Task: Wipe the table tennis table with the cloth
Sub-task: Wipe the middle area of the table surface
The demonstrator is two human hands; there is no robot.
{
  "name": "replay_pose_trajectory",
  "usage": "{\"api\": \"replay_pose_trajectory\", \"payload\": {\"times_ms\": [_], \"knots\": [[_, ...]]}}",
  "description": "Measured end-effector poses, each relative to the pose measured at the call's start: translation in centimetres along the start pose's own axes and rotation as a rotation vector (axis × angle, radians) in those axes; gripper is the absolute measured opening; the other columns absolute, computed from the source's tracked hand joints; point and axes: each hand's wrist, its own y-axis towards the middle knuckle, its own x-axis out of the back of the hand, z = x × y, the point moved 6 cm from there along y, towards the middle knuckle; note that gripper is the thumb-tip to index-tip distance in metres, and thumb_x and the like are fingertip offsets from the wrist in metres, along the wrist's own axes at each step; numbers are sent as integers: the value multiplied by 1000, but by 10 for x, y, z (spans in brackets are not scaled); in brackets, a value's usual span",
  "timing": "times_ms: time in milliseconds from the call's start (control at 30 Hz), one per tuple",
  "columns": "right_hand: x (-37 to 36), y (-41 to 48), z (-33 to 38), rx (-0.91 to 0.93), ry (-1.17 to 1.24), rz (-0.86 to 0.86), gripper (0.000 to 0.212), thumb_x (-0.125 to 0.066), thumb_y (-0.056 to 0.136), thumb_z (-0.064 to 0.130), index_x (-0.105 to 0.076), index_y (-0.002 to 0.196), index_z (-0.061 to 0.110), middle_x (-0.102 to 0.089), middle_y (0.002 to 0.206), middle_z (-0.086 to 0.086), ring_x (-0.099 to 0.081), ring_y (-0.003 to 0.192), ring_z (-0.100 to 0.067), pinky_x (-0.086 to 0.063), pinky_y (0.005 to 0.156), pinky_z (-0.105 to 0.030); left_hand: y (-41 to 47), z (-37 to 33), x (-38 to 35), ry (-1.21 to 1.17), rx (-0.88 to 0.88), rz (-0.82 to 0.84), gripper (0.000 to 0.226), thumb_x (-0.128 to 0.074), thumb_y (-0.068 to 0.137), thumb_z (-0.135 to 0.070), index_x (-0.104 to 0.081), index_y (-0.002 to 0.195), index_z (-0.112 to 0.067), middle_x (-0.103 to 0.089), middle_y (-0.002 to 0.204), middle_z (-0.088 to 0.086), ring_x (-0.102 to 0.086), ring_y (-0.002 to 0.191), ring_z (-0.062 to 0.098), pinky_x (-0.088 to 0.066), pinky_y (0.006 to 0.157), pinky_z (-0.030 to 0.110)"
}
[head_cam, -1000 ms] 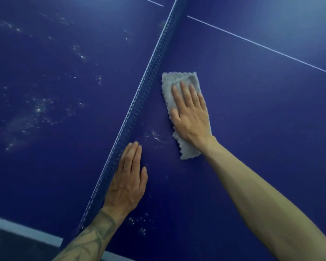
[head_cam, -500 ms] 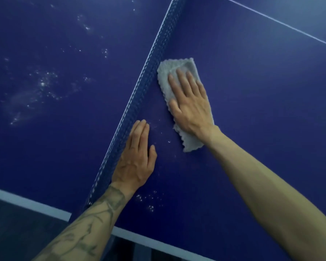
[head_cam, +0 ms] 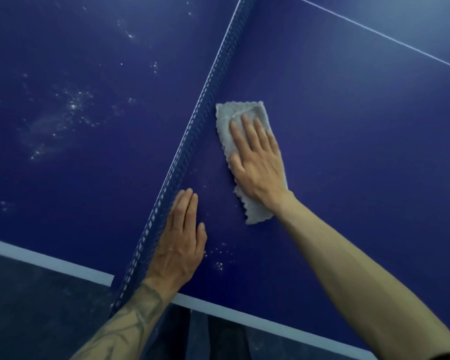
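A blue mesh net [head_cam: 196, 126] with a thin white top band is running on a slant from the lower left up to the top centre, standing upright and taut. Whitish specks [head_cam: 73, 105] are lying scattered to the left of it, and a smaller cluster [head_cam: 218, 263] is sitting just right of its near end. Mottled dark grey floor [head_cam: 37, 307] is showing along the bottom left. Dark upright shapes [head_cam: 218, 336] are showing at the bottom centre, too dim to identify.
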Motion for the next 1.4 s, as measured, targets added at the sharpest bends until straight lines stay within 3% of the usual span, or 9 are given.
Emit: {"api": "replay_pose_trajectory", "payload": {"times_ms": [200,333,467,733,867,1000,1267,1333,1400], "knots": [[-22,-59,53,260,14,-4,67,-32,111,43,-13,171,21,-6,179,-6,1,166,-23,-9,134,-49,-3,5,-5,-53,-24,-25,54,-43,106,-14,-36,156,5,-30,165,17,-26,157,27,-14,131,31],[-14,-79,7,82,-10,30,66,-28,110,41,-12,171,23,-4,179,-4,1,166,-21,-5,134,-45,-2,6,-6,-39,-12,-21,52,-37,108,-18,-37,155,5,-30,165,16,-27,157,28,-30,127,47],[-6,-45,-9,-160,25,1,68,-21,107,42,-11,171,23,-3,179,-4,1,165,-21,0,134,-41,-3,6,-10,-70,-18,-52,51,-35,109,-19,-38,154,5,-31,164,16,-28,156,28,-26,129,41],[-24,-91,57,293,-1,46,66,-30,110,43,-13,171,23,-7,179,-5,1,166,-22,-9,134,-50,-6,7,8,-138,-12,-83,49,-47,107,-9,-39,154,3,-34,162,17,-32,152,26,-18,130,29],[-16,-89,27,86,14,52,65,-26,111,42,-9,171,25,-3,179,-1,3,165,-19,-9,134,-49,-15,4,16,-151,7,-58,49,-50,106,-7,-41,154,1,-36,161,16,-33,152,26,-22,128,30],[-13,-53,46,-80,9,28,67,-16,108,44,-8,171,24,-1,179,-4,3,166,-22,-6,134,-46,-27,8,19,-164,49,-73,48,-45,108,-10,-40,155,-1,-35,162,14,-32,152,23,-15,128,20],[-33,-117,102,379,34,41,65,-28,112,48,-13,171,25,-9,179,-6,0,166,-23,-9,134,-50,-57,9,22,-200,86,-83,45,-37,110,-16,-39,154,-4,-39,158,12,-39,146,21,-28,122,21],[-30,-139,77,349,18,54,65,-25,113,47,-9,171,25,-5,179,-6,1,166,-23,-11,133,-51,-66,5,26,-195,92,-73,45,-37,110,-15,-39,153,-5,-41,158,12,-40,145,21,-28,122,21],[-26,-153,54,164,19,42,65,-25,112,44,-8,172,24,-3,179,-5,2,166,-22,-14,133,-51,-75,3,27,-201,136,-69,44,-37,111,-15,-39,154,-5,-41,159,13,-38,145,20,-28,122,21]]}}
